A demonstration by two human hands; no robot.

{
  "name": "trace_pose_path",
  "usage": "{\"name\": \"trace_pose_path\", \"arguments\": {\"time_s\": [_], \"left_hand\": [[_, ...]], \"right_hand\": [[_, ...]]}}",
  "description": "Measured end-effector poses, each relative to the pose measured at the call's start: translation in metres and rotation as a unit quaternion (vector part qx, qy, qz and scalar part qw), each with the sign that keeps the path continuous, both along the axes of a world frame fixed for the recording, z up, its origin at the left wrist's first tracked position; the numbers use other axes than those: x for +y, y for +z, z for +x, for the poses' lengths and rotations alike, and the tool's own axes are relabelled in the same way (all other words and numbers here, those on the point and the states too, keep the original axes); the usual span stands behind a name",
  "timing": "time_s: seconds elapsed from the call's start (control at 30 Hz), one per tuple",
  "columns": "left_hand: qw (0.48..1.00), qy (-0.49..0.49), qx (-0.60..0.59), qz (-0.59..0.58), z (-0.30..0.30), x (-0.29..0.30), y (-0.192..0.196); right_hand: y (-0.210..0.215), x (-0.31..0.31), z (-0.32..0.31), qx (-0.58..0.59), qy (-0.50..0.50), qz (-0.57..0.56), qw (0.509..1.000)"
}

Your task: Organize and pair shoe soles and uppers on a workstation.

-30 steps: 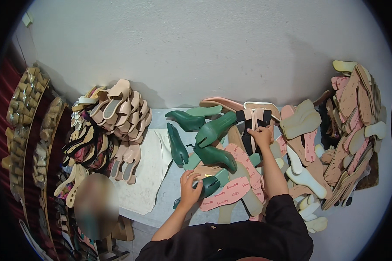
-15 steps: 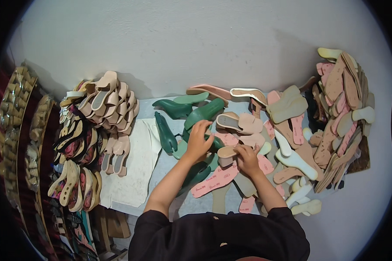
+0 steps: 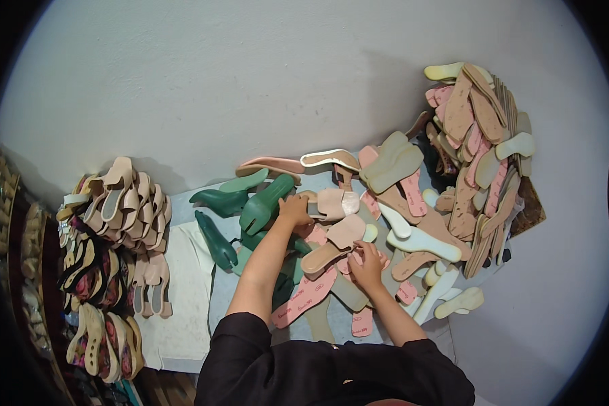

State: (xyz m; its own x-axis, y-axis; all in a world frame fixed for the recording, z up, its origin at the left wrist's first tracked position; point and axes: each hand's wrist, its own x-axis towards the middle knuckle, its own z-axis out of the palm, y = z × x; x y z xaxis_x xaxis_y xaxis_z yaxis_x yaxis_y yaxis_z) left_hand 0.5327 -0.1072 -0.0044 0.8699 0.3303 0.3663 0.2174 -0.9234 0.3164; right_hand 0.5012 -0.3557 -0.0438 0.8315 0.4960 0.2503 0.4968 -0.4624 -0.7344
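Observation:
My left hand (image 3: 296, 211) is closed at the heel end of a beige slide sandal (image 3: 333, 204); part of its grip is hidden. Nearer to me, a second beige slide sandal (image 3: 345, 231) lies with its heel end toward the lower left. My right hand (image 3: 367, 267) is just right of that sandal, fingers apart, over pink printed insoles (image 3: 307, 296). It appears to hold nothing. Green shoe lasts (image 3: 267, 203) lie beside and under my left forearm, and another green last (image 3: 215, 240) sits further left.
Beige sandals (image 3: 120, 206) are piled at the left, above patterned wedge soles (image 3: 101, 342). White paper (image 3: 183, 291) covers the table's left part. Loose soles (image 3: 423, 245) spread to the right, with a tall insole stack (image 3: 477, 115) against the wall (image 3: 250, 81).
My left hand has gone from above the green lasts to the far sandal's heel end. My right hand has let go of the nearer sandal, now lying down. The whole view has shifted.

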Motion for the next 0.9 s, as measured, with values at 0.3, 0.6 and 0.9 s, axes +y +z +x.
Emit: {"name": "trace_pose_path", "arguments": {"time_s": [0.3,0.6,0.9], "left_hand": [[0.999,0.021,-0.024,0.005,-0.044,-0.002,0.002],[0.982,0.113,-0.034,-0.148,-0.147,-0.035,0.05],[0.945,0.209,0.0,-0.251,-0.298,-0.073,0.019]], "right_hand": [[0.002,0.034,-0.011,0.058,-0.122,-0.214,0.967],[-0.024,0.017,0.01,-0.029,-0.106,-0.048,0.993],[0.028,-0.042,-0.018,0.057,-0.013,0.259,0.964]]}}
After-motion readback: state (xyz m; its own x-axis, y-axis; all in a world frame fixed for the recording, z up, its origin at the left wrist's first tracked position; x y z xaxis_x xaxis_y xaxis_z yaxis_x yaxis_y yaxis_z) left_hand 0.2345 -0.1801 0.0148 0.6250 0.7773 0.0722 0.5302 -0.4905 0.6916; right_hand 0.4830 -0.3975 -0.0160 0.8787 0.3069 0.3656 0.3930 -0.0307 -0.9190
